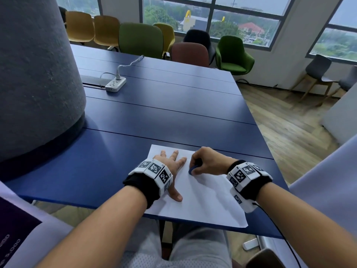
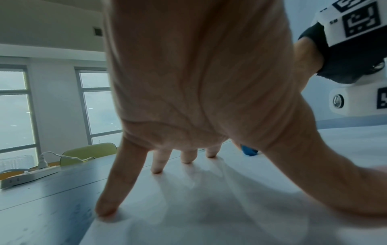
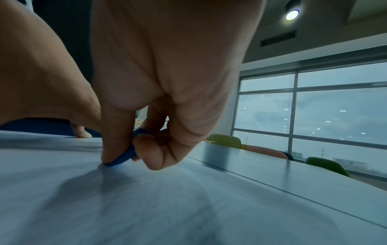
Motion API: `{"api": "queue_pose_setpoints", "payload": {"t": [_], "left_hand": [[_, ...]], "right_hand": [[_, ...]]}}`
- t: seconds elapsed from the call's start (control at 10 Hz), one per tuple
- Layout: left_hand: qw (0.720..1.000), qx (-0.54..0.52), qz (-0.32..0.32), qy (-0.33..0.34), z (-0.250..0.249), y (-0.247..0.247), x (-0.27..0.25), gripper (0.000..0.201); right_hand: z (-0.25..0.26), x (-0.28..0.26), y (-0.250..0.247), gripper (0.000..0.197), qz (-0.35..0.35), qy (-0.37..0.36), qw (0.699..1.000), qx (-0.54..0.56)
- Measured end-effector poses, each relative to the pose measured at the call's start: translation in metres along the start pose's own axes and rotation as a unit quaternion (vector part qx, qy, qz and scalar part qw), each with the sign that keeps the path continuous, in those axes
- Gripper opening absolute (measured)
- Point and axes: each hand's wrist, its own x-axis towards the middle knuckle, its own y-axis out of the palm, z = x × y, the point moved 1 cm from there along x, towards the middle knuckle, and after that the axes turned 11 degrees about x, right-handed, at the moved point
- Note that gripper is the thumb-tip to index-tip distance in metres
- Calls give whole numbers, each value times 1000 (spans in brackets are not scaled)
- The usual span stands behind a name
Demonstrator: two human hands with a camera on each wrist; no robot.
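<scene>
On white paper, blue piece between right hand fingers.

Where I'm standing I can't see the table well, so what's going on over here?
A person at the blue table is working on a white sheet of paper. The left hand presses on the sheet with fingers spread, holding it down. The right hand pinches a small blue piece, possibly an eraser, with its edge against the paper. No marks show on the sheet.
</scene>
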Motion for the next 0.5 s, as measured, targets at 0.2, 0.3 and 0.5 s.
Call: {"api": "queue_pose_setpoints", "payload": {"t": [0.2, 0.3, 0.5], "left_hand": [[1000, -2, 3, -3, 0, 0, 0, 138], [1000, -7, 2, 0, 1, 0, 0, 137], [1000, -8, 11, -4, 0, 0, 0, 139]], "right_hand": [[3, -14, 3, 9, 132, 58, 989, -15], [-1, -12, 4, 5, 48, 34, 998, 16], [6, -23, 7, 9, 150, 66, 986, -10]]}}
